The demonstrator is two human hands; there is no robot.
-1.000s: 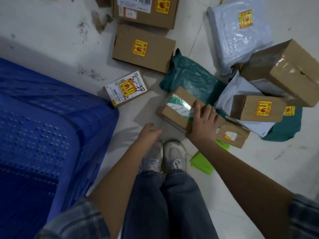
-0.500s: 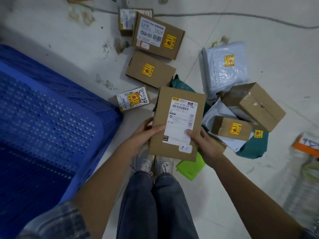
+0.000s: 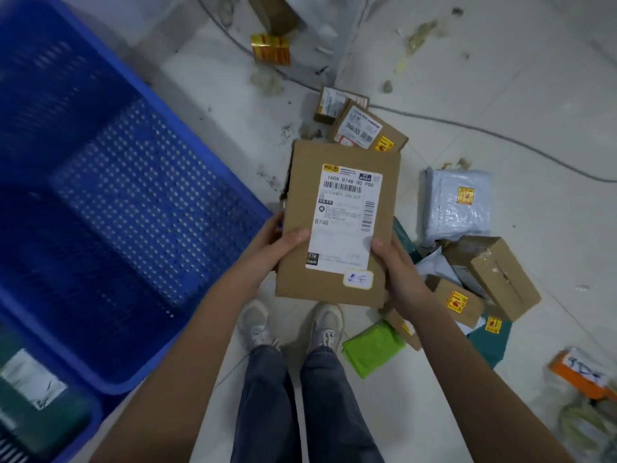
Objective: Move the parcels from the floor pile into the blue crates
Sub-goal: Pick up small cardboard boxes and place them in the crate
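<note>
The left hand (image 3: 278,245) and right hand (image 3: 395,272) each clamp a lower edge of a flat cardboard parcel (image 3: 337,225), thumbs on its labelled face; we see it held at the centre of the frame, above the shoes. The blue crate (image 3: 110,202) fills the left; the floor pile (image 3: 474,262) lies at right.

Soft, even light is cast from above — shadows are faint. Wide-angle bending is seen at the edges, and the blue crate (image 3: 100,195) is smeared by blur.
</note>
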